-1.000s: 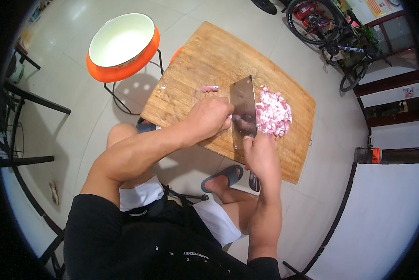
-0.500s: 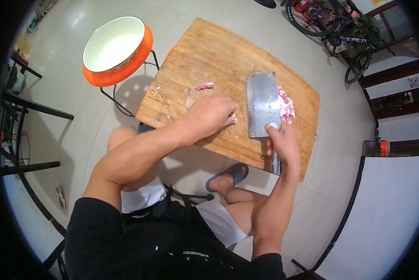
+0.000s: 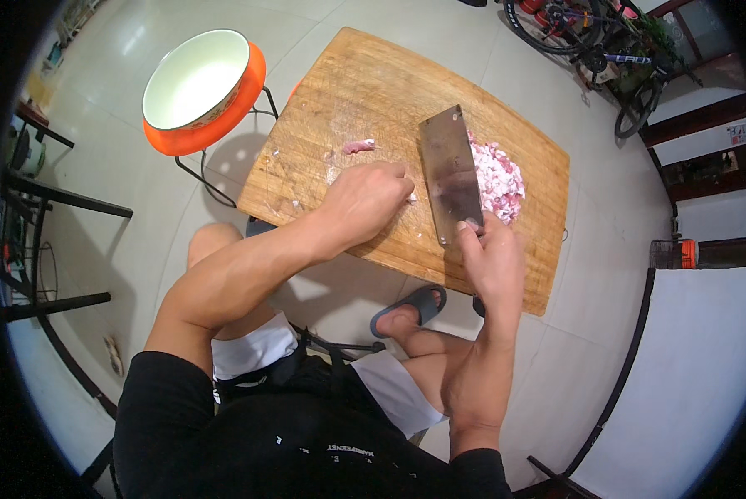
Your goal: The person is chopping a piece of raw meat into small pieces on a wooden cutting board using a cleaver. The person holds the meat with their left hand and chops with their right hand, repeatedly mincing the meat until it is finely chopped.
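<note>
A broad-bladed cleaver (image 3: 450, 170) is in my right hand (image 3: 494, 254), the thumb pressed on the blade near the handle. Its blade is tilted, with the flat side showing, just left of a heap of chopped pink-and-white meat (image 3: 502, 187). My left hand (image 3: 369, 200) rests on the wooden cutting board (image 3: 398, 83) with its fingers curled closed. A small pale bit of meat (image 3: 412, 198) shows at its fingertips; the fingers hide the rest. Beyond that hand lies a separate strip of meat (image 3: 358, 146).
A cream enamel basin (image 3: 197, 79) sits in an orange-seated stool (image 3: 252, 83) at the board's far left. Black metal legs (image 3: 65, 197) stand at the left. A bicycle (image 3: 593, 58) is at the far right. My sandaled foot (image 3: 410, 312) is below the board's near edge.
The cleaver has moved slightly left and its blade has tilted, uncovering more of the chopped heap. My left hand has shifted a little left and away from me.
</note>
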`<state>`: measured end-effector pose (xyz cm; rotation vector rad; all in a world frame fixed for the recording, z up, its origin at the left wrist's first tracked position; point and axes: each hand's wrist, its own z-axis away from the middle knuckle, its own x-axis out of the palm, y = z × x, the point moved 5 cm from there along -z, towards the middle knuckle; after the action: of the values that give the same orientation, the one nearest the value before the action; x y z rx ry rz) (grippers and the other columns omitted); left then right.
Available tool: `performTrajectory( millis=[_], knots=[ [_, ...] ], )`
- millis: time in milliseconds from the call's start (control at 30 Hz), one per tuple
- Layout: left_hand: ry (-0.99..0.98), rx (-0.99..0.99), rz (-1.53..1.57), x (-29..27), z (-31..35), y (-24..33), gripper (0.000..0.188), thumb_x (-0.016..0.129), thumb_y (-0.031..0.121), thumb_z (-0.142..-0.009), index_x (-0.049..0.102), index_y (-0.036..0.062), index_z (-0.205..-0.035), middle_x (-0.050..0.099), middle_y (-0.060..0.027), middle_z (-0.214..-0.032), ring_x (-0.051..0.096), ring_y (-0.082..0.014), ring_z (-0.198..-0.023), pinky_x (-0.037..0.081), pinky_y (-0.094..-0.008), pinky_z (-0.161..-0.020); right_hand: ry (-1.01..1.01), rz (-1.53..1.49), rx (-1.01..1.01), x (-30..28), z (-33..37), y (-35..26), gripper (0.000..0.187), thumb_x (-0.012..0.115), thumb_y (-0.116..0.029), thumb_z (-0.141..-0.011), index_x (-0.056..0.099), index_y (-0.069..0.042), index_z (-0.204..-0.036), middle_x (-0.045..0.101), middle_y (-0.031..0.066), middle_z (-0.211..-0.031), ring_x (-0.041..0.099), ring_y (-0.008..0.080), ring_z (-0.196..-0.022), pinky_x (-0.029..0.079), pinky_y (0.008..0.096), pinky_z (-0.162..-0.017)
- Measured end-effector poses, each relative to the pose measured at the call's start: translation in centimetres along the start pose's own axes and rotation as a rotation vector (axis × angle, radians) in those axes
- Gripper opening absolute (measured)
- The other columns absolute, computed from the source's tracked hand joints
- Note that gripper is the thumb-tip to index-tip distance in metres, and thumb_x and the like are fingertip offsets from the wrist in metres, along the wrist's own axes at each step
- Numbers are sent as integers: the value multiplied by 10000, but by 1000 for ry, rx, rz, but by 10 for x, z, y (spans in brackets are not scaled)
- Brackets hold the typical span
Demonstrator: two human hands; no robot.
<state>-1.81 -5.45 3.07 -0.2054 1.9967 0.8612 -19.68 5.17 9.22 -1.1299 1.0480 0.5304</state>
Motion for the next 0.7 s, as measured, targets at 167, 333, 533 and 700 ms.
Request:
performTrajectory(
  millis=[167,333,533,700],
  knots=[
    [16,24,-76,-3,6,-3,124,715,157,-909,724,36,-882,661,-141,-904,697,-372,-918,566,-502,-787,19,63,-70,-3,7,-11,285,694,-248,-980,708,32,-928,691,300,-806,688,517,-813,521,592,-735],
    [-13,23,-86,-10,9,-3,110,707,136,-908,721,28,-892,654,-152,-928,690,-375,-920,568,-498,-789,-16,78,-50,-6,15,-21,294,691,-259,-994,701,25,-914,691,303,-801,695,516,-812,527,599,-741],
    [-10,36,-51,-13,11,0,154,729,172,-944,722,19,-931,648,-154,-948,689,-371,-932,571,-491,-799,-49,99,-113,0,23,-28,291,676,-267,-1009,702,12,-930,692,313,-793,696,533,-811,544,606,-755],
    [-19,21,-50,-14,8,3,221,770,235,-944,728,18,-953,652,-149,-947,691,-369,-944,575,-484,-816,-61,80,-89,2,23,-28,288,654,-258,-1021,700,13,-935,694,325,-804,698,540,-829,542,620,-771]
  ],
)
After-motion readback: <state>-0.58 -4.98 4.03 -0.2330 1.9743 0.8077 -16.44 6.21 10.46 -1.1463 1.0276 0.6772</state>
